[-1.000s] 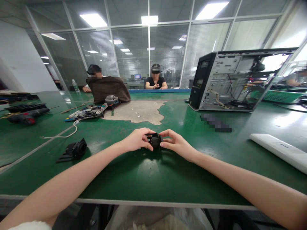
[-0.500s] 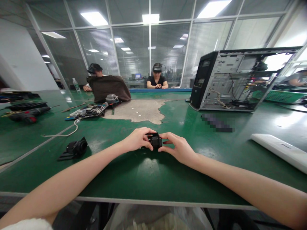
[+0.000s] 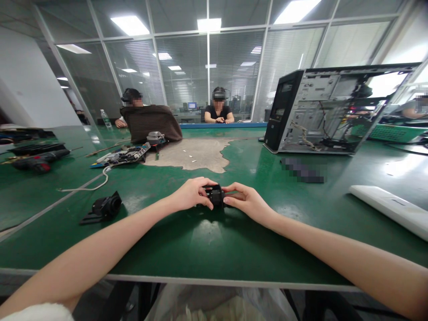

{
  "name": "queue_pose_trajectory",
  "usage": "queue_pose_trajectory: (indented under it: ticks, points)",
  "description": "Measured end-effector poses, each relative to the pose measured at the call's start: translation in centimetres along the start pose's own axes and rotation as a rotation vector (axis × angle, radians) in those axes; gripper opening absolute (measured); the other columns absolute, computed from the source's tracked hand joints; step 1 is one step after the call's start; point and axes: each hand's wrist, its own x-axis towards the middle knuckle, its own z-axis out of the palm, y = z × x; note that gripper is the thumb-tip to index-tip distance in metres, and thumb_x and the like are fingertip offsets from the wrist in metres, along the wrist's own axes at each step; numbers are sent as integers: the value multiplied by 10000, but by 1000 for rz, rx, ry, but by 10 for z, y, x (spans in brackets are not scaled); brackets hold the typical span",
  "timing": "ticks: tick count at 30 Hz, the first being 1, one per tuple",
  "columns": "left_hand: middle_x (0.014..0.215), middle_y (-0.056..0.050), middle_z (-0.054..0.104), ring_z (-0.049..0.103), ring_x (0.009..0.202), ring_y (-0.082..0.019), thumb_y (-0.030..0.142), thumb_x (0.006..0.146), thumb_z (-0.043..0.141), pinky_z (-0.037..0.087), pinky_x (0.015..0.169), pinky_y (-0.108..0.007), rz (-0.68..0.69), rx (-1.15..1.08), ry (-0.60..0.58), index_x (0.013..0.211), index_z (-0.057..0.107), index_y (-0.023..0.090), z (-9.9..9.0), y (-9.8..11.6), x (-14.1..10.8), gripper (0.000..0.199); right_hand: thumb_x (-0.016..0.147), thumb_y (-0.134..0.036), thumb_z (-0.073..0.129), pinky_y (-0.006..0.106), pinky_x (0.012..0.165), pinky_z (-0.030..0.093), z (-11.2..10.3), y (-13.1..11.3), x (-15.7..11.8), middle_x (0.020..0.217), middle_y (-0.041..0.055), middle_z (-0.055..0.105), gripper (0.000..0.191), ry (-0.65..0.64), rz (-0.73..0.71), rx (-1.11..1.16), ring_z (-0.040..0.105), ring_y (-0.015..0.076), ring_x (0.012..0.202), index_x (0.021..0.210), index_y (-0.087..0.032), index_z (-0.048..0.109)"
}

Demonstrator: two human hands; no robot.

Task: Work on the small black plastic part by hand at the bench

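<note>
A small black plastic part (image 3: 217,198) with a blocky body is between my two hands, just above or on the green table; its exact kind does not show. My left hand (image 3: 191,194) grips its left side, thumb in front and fingers behind. On its right end, the fingertips and thumb of my right hand (image 3: 249,203) are pinched together. My fingers cover both ends of the part. Farther left lies another black plastic part (image 3: 104,208) with a round opening and a flat foot, touched by neither hand.
An open computer case (image 3: 310,111) stands back right, with a blurred dark object (image 3: 302,171) before it. At right is a long white bar (image 3: 391,207). A circuit board (image 3: 123,155), white cable (image 3: 106,178) and black-red tool (image 3: 42,161) lie left. Two people sit across the table.
The thumb of my right hand has moved up and in, closing its pinch at the part's right end. My left hand keeps its grip and barely shifts.
</note>
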Motion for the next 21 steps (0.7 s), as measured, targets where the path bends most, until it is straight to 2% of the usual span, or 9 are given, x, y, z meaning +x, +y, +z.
queue_pose_trajectory:
  ticks: [6,10,14,21]
  points:
    - [819,-12,641,612,605,-129,188,502,781,465,538,-214,-20,-39,-21,1061,545,152,0,0,1,608,713,-294,651,356,799,497,-2,3,3,959,37,595,331,-47,15,18,630,177,854,978,-201,476]
    - [869,-27,643,606,601,-121,195,494,785,461,534,-211,-16,-51,-16,1060,546,150,0,0,1,616,714,-304,656,371,832,484,-1,2,0,963,47,612,294,-107,-16,28,620,190,908,902,-195,457]
    - [917,-42,642,608,615,-123,217,486,788,467,542,-218,-25,-57,-24,1067,544,153,0,0,1,634,708,-278,670,371,803,500,0,0,-5,947,35,613,324,-107,-60,-50,624,184,881,926,-211,441]
    - [878,-25,635,597,604,-116,225,484,788,465,547,-216,-17,-35,-14,1062,551,153,-1,1,0,629,779,-357,582,326,757,494,0,-2,-2,852,14,621,232,-84,-39,-36,626,161,816,892,-211,442]
